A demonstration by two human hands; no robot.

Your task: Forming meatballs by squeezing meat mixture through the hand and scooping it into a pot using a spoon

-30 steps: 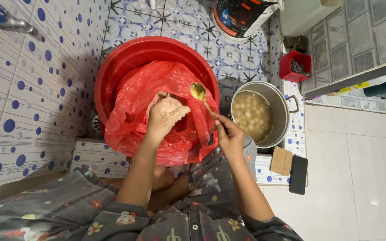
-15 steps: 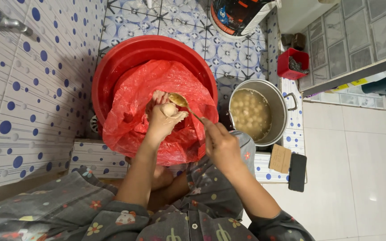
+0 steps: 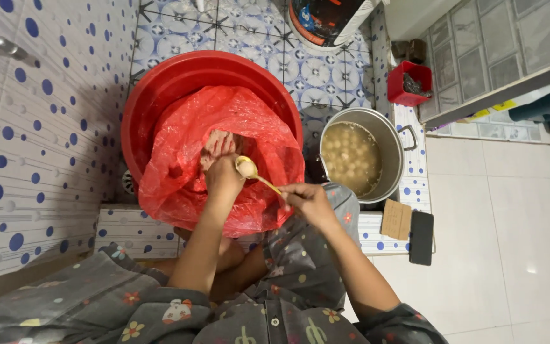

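The left hand (image 3: 221,167) reaches into the red bag (image 3: 186,146) inside the big red tub (image 3: 160,89). Its fingers curl around a lump of pinkish paste (image 3: 221,141) near the middle of the bag. The right hand (image 3: 310,200) pinches the handle of a gold spoon (image 3: 247,167). The spoon's bowl rests against the left hand. A metal pot (image 3: 389,137) of pale balls sits just beside the tub's right edge.

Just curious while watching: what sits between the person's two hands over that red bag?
In the head view, a spoon bridges them: its bowl rests by the left hand and its handle runs to the right hand, above the red bag.
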